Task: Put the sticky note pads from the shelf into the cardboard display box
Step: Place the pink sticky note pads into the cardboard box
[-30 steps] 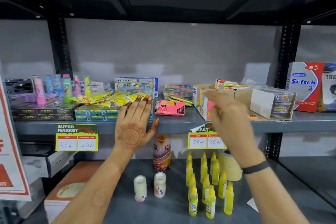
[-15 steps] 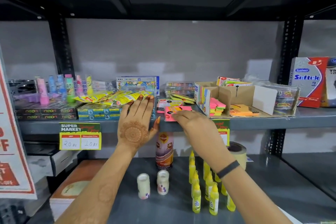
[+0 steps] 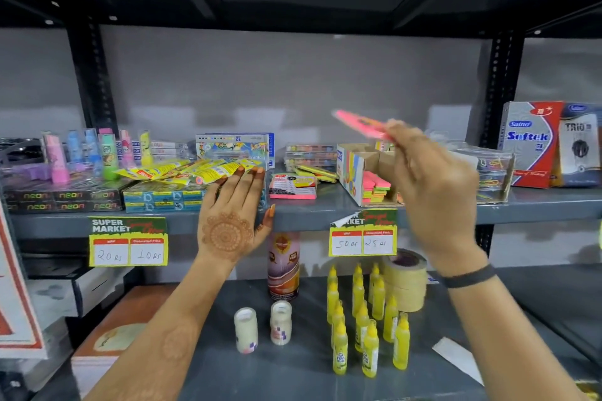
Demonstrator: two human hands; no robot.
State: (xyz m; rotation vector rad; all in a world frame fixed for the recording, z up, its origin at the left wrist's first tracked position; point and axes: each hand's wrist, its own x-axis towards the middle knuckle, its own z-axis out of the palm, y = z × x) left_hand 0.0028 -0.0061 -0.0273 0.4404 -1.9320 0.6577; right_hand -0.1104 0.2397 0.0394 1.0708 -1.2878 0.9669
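Note:
My right hand [image 3: 433, 185] holds a pink sticky note pad [image 3: 360, 125] up in the air, tilted, above and in front of the cardboard display box [image 3: 350, 169]. The box stands on the middle shelf and holds pink, green and orange pads [image 3: 376, 187]. Another pink pad [image 3: 293, 187] lies on the shelf left of the box. My left hand [image 3: 233, 215] rests flat, fingers spread, on the shelf edge against the blue boxes, holding nothing.
Yellow sachets [image 3: 195, 171] and neon boxes [image 3: 62, 200] fill the shelf's left part. A clear tub [image 3: 488, 169] and a Softek box [image 3: 531, 143] stand to the right. Glue bottles [image 3: 365, 319], a tape roll [image 3: 405, 277] and a can [image 3: 283, 265] sit on the lower shelf.
My right hand went from the box to the shelf, took a pink pad there, and has lifted it up and right above the box. My left hand stayed put.

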